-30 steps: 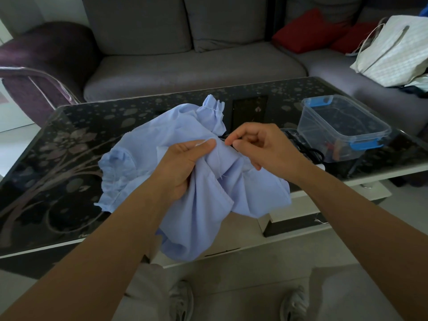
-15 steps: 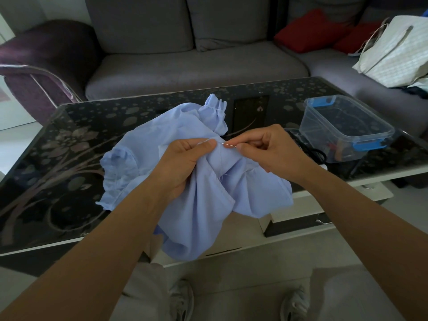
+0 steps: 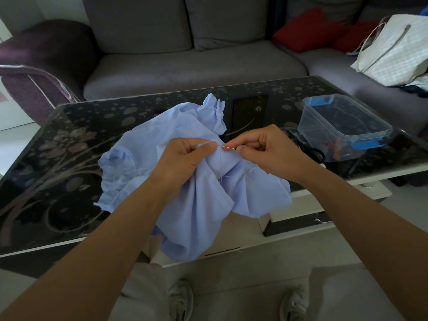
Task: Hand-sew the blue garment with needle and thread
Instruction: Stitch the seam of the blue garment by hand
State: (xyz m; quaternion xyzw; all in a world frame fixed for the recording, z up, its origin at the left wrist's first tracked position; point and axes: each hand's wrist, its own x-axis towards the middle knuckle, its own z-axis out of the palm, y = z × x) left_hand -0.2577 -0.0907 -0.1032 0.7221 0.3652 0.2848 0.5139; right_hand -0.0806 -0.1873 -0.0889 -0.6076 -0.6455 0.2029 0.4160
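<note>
A light blue garment with gathered ruffles lies bunched on the table's near edge and hangs down over it. My left hand grips a fold of the fabric, thumb pressed on top at the seam. My right hand pinches a thin silver needle between thumb and forefinger. The needle lies nearly level, its left end at the fabric just beside my left thumb. A fine pale thread shows faintly by my left thumb; the rest of it I cannot make out.
The black glass coffee table has a floral pattern. A clear plastic box with blue clips stands at its right, dark scissors beside it. A grey sofa, red cushions and a white bag lie behind.
My right hand has drawn a little to the right, away from my left thumb, so the needle now shows between the two hands. The left hand keeps its grip on the fabric.
</note>
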